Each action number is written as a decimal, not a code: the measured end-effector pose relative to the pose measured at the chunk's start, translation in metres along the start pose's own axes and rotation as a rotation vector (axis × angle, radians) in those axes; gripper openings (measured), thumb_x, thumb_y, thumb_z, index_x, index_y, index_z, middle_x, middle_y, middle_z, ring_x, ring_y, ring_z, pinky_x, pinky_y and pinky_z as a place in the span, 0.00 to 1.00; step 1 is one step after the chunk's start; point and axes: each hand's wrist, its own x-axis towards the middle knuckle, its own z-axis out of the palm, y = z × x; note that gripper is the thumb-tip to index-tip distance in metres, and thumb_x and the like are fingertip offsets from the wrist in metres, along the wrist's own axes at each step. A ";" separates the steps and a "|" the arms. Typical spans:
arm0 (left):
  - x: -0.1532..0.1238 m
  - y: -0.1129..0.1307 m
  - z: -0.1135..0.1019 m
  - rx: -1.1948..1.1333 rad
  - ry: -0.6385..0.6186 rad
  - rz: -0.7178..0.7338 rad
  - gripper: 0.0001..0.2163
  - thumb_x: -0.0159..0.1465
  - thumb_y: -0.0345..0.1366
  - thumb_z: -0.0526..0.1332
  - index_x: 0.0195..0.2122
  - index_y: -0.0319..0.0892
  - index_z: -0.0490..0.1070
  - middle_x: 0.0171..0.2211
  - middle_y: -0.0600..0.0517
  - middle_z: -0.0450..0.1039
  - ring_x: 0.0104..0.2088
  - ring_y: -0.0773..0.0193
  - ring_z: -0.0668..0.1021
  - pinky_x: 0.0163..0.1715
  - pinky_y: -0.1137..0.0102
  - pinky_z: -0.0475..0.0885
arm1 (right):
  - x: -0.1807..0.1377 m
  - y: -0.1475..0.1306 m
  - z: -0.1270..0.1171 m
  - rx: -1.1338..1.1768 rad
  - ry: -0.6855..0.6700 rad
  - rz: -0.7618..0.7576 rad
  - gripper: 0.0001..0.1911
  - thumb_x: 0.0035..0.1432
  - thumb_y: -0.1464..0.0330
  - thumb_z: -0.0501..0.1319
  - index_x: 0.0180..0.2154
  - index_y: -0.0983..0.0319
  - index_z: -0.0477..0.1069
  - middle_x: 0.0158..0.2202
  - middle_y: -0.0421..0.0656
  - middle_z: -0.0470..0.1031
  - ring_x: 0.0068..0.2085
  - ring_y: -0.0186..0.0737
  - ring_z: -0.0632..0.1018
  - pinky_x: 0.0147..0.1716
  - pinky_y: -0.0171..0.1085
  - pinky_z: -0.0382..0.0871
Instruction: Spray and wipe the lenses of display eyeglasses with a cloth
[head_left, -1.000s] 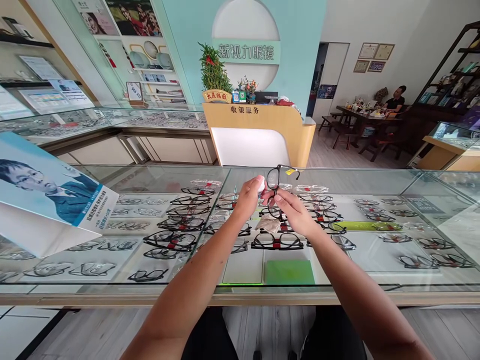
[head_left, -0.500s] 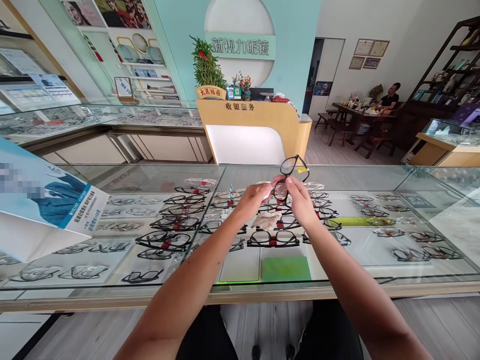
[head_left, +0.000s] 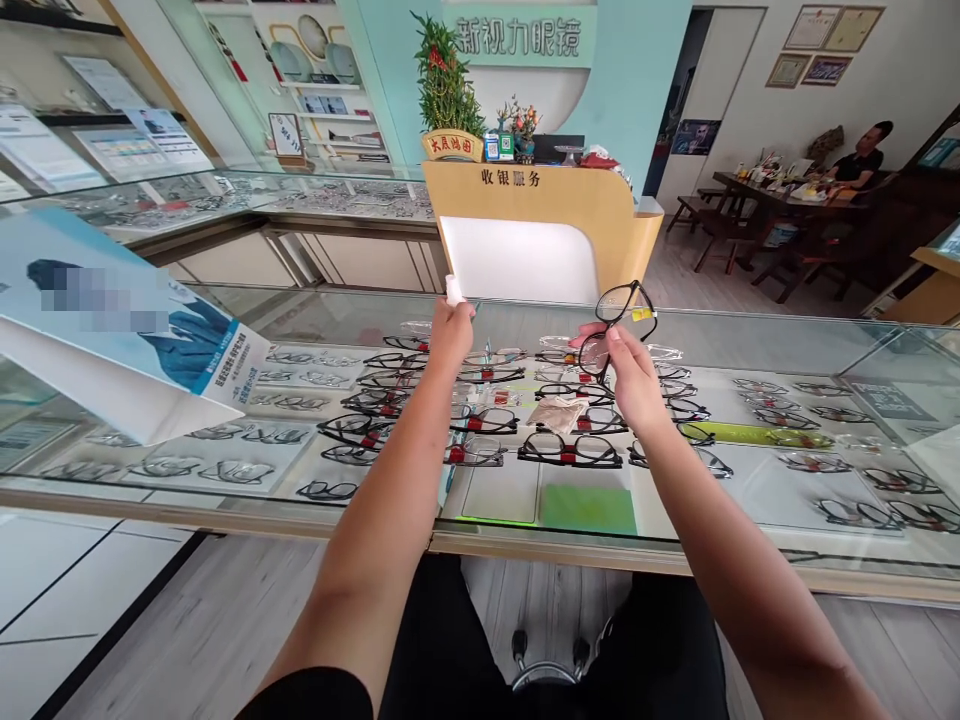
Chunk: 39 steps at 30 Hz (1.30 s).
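Observation:
My right hand (head_left: 632, 375) is closed on a pair of black-framed eyeglasses (head_left: 616, 303), which stands on end with a yellow tag on one lens. Further left, my left hand (head_left: 452, 328) is wrapped round a small white bottle (head_left: 454, 290), whose top shows above the fingers. Both hands are held over the glass display counter (head_left: 517, 312). Between them, nearer to me, a crumpled beige cloth (head_left: 556, 414) lies on the glass. Rows of eyeglasses (head_left: 570, 450) fill the case below it.
A blue and white folded advertising sign (head_left: 150, 340) stands on the counter at left. A green flat piece (head_left: 589, 509) lies inside the case. Beyond is a wooden cashier desk (head_left: 532, 195) with a plant (head_left: 448, 85); a person (head_left: 857, 165) sits at a table at far right.
My left hand has moved away from the eyeglasses to the left, with the white bottle in it. The right hand still holds the eyeglasses. The whole view has shifted.

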 end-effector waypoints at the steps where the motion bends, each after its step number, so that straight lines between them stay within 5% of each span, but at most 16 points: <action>1: 0.005 -0.003 -0.005 0.055 0.007 -0.022 0.10 0.71 0.41 0.63 0.52 0.47 0.72 0.51 0.44 0.83 0.52 0.47 0.84 0.52 0.56 0.77 | 0.000 0.000 0.000 0.001 0.003 -0.004 0.32 0.75 0.35 0.58 0.49 0.54 0.82 0.48 0.48 0.88 0.45 0.52 0.80 0.56 0.50 0.75; 12: 0.004 -0.008 -0.041 0.626 -0.149 -0.043 0.15 0.67 0.36 0.71 0.54 0.40 0.81 0.60 0.33 0.85 0.60 0.36 0.85 0.59 0.53 0.77 | -0.001 0.000 -0.001 -0.010 -0.017 -0.003 0.31 0.75 0.35 0.58 0.47 0.53 0.82 0.51 0.48 0.89 0.44 0.52 0.81 0.57 0.53 0.76; 28: 0.002 -0.005 -0.040 0.738 -0.175 -0.108 0.26 0.67 0.34 0.72 0.65 0.38 0.72 0.69 0.26 0.77 0.69 0.29 0.79 0.65 0.47 0.75 | -0.002 0.000 0.000 -0.011 -0.006 -0.026 0.31 0.75 0.35 0.58 0.45 0.53 0.82 0.48 0.47 0.88 0.43 0.51 0.80 0.55 0.50 0.76; 31: -0.022 0.007 -0.048 0.616 -0.026 -0.029 0.33 0.69 0.40 0.72 0.72 0.38 0.66 0.74 0.25 0.70 0.75 0.26 0.73 0.70 0.43 0.70 | -0.001 -0.001 -0.003 0.008 -0.014 -0.014 0.31 0.74 0.36 0.60 0.47 0.54 0.84 0.48 0.46 0.89 0.43 0.49 0.81 0.55 0.50 0.77; 35: -0.090 0.012 -0.080 0.499 0.130 0.250 0.32 0.73 0.41 0.67 0.76 0.43 0.64 0.77 0.32 0.68 0.76 0.32 0.71 0.73 0.42 0.68 | 0.001 -0.003 -0.005 0.065 0.015 -0.037 0.32 0.71 0.34 0.63 0.45 0.54 0.84 0.48 0.45 0.90 0.42 0.48 0.81 0.54 0.50 0.79; 39: -0.156 -0.014 -0.115 0.569 -0.118 0.531 0.13 0.76 0.39 0.59 0.55 0.49 0.81 0.64 0.44 0.83 0.69 0.40 0.78 0.71 0.41 0.70 | 0.003 -0.003 -0.004 0.102 0.034 -0.052 0.32 0.70 0.34 0.65 0.44 0.55 0.85 0.47 0.45 0.90 0.40 0.46 0.80 0.50 0.47 0.78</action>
